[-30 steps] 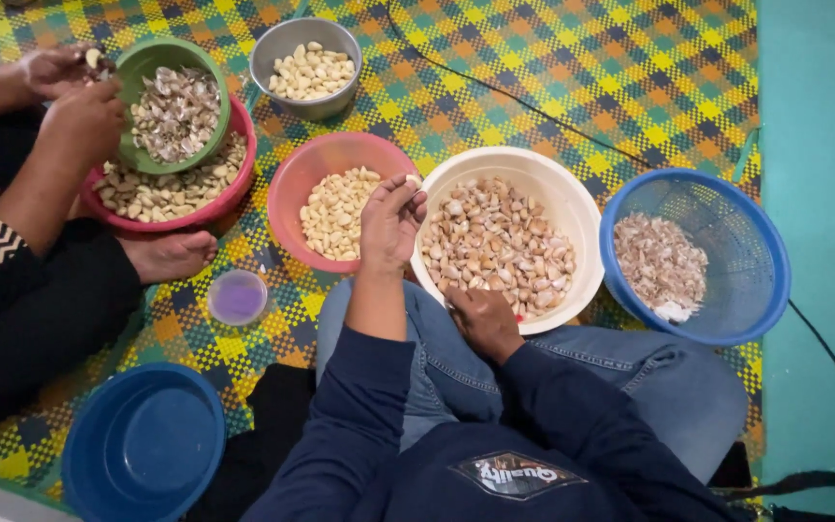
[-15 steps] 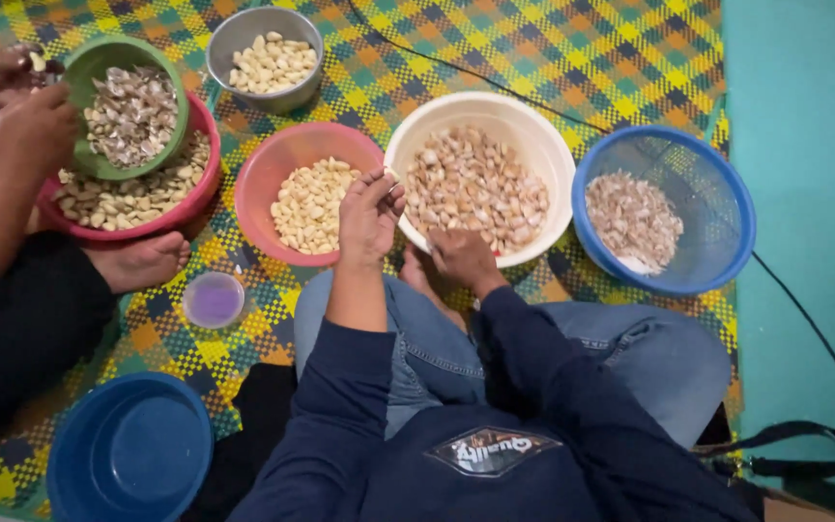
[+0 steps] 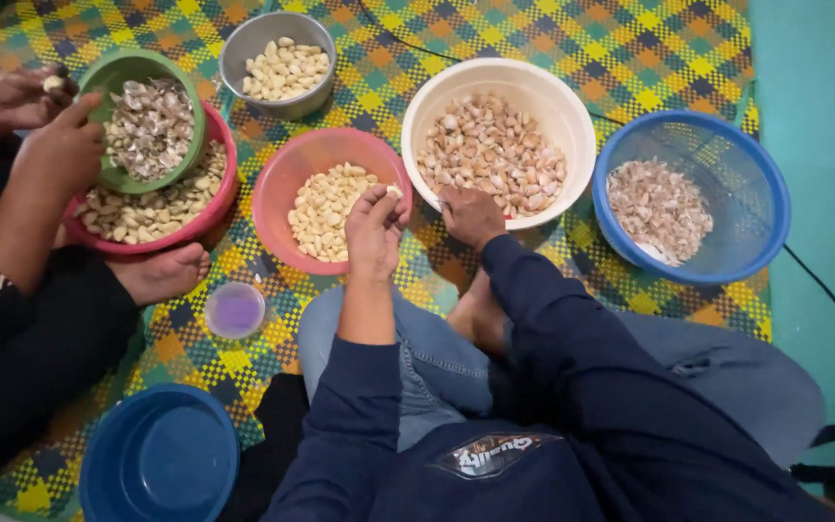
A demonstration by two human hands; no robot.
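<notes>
Our left hand (image 3: 375, 224) pinches a clove (image 3: 394, 191) over the half-full pink bowl (image 3: 282, 184); at three o'clock, our right hand (image 3: 471, 215), fingers curled together, reaches the still heaped white bowl (image 3: 572, 116).

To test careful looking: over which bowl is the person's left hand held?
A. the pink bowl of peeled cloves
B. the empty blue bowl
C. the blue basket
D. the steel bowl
A: the left hand is over the near rim of the pink bowl of peeled cloves.

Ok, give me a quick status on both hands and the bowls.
Left hand pinching a peeled clove over the pink bowl. Right hand at the white bowl rim. Another person's hands work well apart.
</notes>
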